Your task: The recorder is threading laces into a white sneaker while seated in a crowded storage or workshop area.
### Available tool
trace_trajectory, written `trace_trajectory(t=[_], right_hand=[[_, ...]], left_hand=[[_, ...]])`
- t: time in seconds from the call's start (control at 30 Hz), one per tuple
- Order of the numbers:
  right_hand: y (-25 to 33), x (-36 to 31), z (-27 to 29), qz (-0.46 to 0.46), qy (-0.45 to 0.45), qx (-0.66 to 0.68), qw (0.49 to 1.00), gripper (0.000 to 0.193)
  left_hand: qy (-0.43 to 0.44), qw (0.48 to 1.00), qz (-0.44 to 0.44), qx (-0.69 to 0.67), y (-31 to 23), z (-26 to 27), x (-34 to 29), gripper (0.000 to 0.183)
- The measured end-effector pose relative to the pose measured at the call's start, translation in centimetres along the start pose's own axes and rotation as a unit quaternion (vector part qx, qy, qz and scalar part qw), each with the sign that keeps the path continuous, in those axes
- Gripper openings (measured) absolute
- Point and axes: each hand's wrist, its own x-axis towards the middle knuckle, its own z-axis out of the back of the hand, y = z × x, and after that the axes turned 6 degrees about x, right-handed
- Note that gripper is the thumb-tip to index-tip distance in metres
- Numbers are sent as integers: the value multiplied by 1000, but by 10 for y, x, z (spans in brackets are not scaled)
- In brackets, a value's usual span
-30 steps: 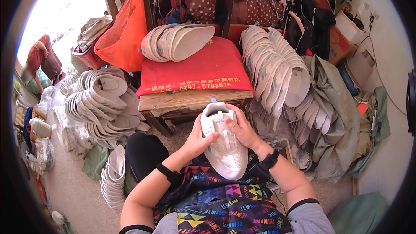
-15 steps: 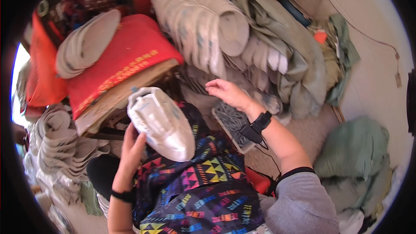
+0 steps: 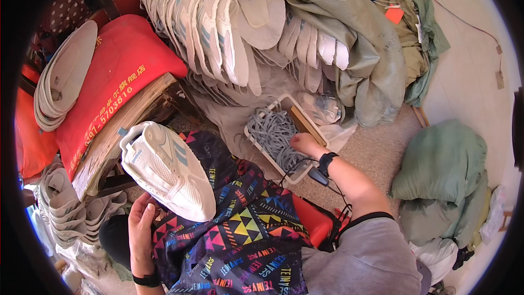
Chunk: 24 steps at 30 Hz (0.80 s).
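A white mesh sneaker [image 3: 169, 166] with light blue-grey side stripes rests on my apron-covered lap, toe toward me and tilted. My left hand [image 3: 143, 226] is at its left side, thumb showing and fingers curled in under the upper. To the right, my right hand [image 3: 305, 145] reaches down into a white plastic basket [image 3: 261, 155] at the side where a pile of grey shoelaces [image 3: 275, 134] lies. Its fingers are curled; whatever is between them is hidden.
Stacked shoe uppers [image 3: 199, 19] stand beyond the basket, with more uppers [image 3: 65, 76] on a red-covered wooden bench [image 3: 123, 71]. Another pile of uppers [image 3: 65, 202] is at left. A stuffed green sack [image 3: 442, 164] sits on the floor at right. A black cable [image 3: 338, 188] runs by my right wrist.
My right hand has come down from above the basket's far side to the laces in it. The whole view has shifted; the sneaker stays at my left hand.
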Motion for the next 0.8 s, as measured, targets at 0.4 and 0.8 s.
trace_trajectory(t=[0.4, 0.8], right_hand=[[42, 70, -85, 192, -261, 94, 941, 39], [285, -81, 133, 386, 31, 311, 868, 24]], left_hand=[[-45, 994, -43, 89, -13, -9, -2, 36], [-110, 939, -293, 140, -81, -34, -25, 37]])
